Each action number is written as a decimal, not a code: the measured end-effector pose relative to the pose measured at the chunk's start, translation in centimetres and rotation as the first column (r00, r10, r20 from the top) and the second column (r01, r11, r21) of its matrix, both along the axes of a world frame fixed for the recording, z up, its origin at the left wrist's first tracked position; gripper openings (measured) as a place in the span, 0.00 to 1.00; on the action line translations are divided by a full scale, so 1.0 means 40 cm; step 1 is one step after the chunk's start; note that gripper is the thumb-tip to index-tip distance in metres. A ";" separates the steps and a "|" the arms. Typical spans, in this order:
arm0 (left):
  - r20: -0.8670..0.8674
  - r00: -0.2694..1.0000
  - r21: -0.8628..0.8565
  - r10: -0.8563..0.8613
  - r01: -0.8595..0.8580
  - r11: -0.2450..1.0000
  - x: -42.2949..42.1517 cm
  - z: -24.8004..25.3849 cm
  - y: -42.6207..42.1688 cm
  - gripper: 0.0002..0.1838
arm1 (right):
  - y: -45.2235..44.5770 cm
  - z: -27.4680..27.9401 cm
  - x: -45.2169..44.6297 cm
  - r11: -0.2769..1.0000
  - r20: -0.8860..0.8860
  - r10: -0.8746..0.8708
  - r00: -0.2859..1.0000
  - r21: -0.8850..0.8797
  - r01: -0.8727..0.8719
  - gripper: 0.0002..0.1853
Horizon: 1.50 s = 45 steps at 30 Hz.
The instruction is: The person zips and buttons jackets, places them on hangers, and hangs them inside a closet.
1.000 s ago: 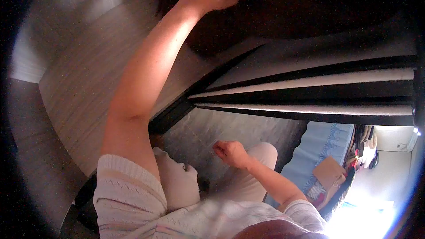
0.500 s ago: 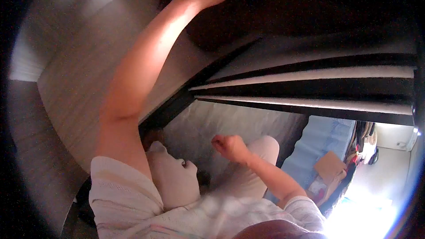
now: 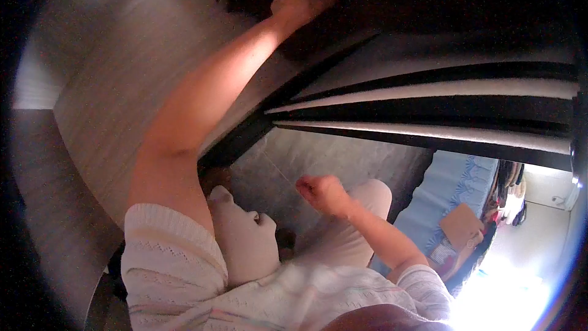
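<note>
My left hand point(image 3: 300, 3) is raised at the top centre, against a very dark brown surface point(image 3: 392, 0). One finger stretches to the right, but the darkness hides the other fingertips and anything between them. My right hand point(image 3: 323, 195) is closed in front of my bent knee point(image 3: 375, 196), with its fingers curled together; what they may hold is too small to make out. A thin pale line point(image 3: 275, 165) runs up and left from near this hand over the grey floor point(image 3: 334, 150); whether it is a thread or a floor mark cannot be told.
Black framing with pale strips point(image 3: 429, 90) crosses the right side. Below it are a light blue patterned cloth point(image 3: 450, 184), a tan flat piece point(image 3: 461, 225) and hanging items point(image 3: 513, 193). A wood-grain surface point(image 3: 116, 79) spans the left. Bright light glares at the lower right.
Compared with half a second ago, my left hand has come down from the top edge, back into fuller view. My right hand stays closed and has risen slightly in the frame. The camera view has shifted a little.
</note>
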<state>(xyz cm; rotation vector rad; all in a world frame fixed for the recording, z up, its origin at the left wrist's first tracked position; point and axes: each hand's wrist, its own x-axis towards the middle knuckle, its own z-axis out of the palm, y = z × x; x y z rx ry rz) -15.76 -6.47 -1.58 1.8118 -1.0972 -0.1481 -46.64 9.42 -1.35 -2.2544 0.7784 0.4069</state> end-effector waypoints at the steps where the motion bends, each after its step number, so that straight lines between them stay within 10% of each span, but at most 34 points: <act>1: -0.057 0.998 0.032 -0.005 0.007 0.999 -0.003 0.000 -0.006 0.24 | -0.004 0.026 0.017 1.000 -0.005 -0.008 1.000 -0.012 0.008 0.07; 6: -0.466 0.885 0.125 -0.004 0.070 0.990 -0.033 0.010 -0.020 0.25 | -0.065 0.206 0.147 1.000 0.266 -0.003 0.964 -0.013 0.007 0.06; 12: -0.210 0.975 -0.024 0.074 -0.080 0.996 -0.045 -0.026 -0.056 0.24 | -0.089 0.395 0.273 0.861 0.483 0.470 0.739 -0.437 -0.261 0.07; 20: -0.164 0.982 0.040 0.095 -0.090 0.995 -0.058 0.053 -0.017 0.21 | -0.110 0.678 0.346 0.257 -0.074 0.854 0.515 -0.800 -0.542 0.09; 23: -0.184 0.982 0.014 0.045 -0.043 0.999 -0.026 0.050 0.012 0.21 | -0.081 0.764 0.381 0.244 -0.376 0.584 0.719 -0.763 -0.598 0.09; 27: -0.130 0.991 0.020 0.035 -0.032 0.999 0.022 0.112 0.056 0.22 | -0.152 0.794 0.498 0.259 -0.305 0.578 0.757 -0.811 -0.524 0.08; 30: -0.056 0.996 0.000 0.074 -0.074 0.997 0.032 0.138 0.079 0.23 | -0.149 0.819 0.551 0.025 -0.517 0.617 0.594 -0.741 -0.671 0.08; 36: -0.031 0.997 -0.020 0.073 -0.074 0.997 0.081 0.141 0.159 0.24 | 0.036 0.774 0.827 0.336 -0.814 -0.177 0.553 -0.578 -0.744 0.20; 39: -0.070 0.989 -0.069 0.129 -0.134 0.989 0.087 0.127 0.166 0.24 | -0.128 0.687 0.855 0.152 -0.841 -0.024 0.540 -0.537 -0.830 0.23; 45: -0.181 0.982 -0.040 0.056 -0.064 0.997 0.133 0.109 0.083 0.22 | -0.480 0.530 0.896 0.356 -0.896 0.068 0.439 -0.389 -0.849 0.24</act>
